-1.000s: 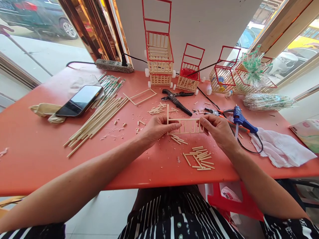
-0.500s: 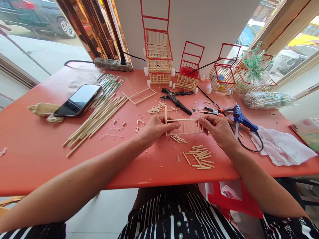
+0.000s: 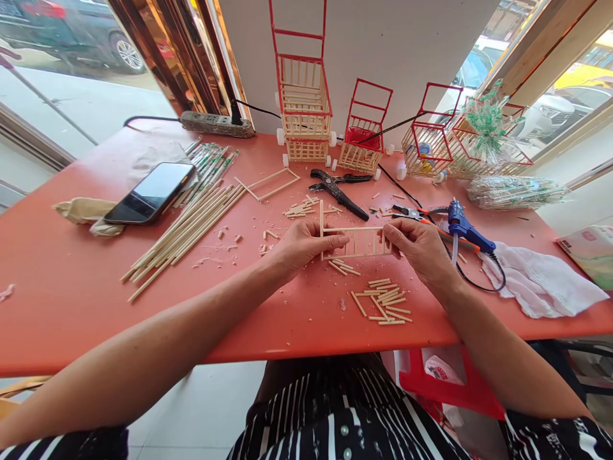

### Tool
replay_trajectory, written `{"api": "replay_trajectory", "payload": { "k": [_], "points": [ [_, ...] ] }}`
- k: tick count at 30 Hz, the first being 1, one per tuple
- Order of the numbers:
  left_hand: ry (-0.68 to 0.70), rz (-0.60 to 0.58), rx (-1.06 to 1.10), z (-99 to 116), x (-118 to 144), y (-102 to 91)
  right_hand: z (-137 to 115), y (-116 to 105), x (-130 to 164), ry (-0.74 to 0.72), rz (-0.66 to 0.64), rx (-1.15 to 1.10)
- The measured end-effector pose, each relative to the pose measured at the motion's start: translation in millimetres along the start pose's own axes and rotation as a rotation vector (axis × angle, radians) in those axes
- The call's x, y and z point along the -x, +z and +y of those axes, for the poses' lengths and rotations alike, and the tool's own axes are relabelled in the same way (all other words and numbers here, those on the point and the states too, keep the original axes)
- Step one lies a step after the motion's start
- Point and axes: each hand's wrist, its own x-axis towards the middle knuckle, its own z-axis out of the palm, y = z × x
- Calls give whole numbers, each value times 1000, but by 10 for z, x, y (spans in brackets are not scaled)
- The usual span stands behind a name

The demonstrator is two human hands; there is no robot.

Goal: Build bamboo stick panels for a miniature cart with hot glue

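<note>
Between my two hands is a small ladder-like frame of pale wooden sticks, held above the table. My left hand is closed on its left end, thumb along the front, beside a longer stick that juts upward. The right end is pinched by my right hand. Below the frame lies a loose pile of short cut sticks. Another small heap of cut sticks lies behind my left hand. Black-handled cutters rest beyond the frame. A blue glue gun lies right of my right hand.
Long sticks and a phone lie at the left. An open stick rectangle is further back. Miniature stick carts stand along the wall. A white cloth and orange-handled pliers are at the right.
The stick frame has shifted very slightly to the right and up in my hands. Both hands keep their grip, and the things on the table look unmoved.
</note>
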Motion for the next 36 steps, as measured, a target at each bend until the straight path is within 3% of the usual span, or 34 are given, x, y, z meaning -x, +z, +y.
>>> {"api": "replay_trajectory", "payload": {
  "k": [18, 36],
  "points": [
    [8, -37, 67, -70, -12, -9, -3, 4, 4, 4, -1, -7],
    [10, -39, -21, -30, 1, 8, -3, 7, 1, 9, -11, 9]
  ]
}}
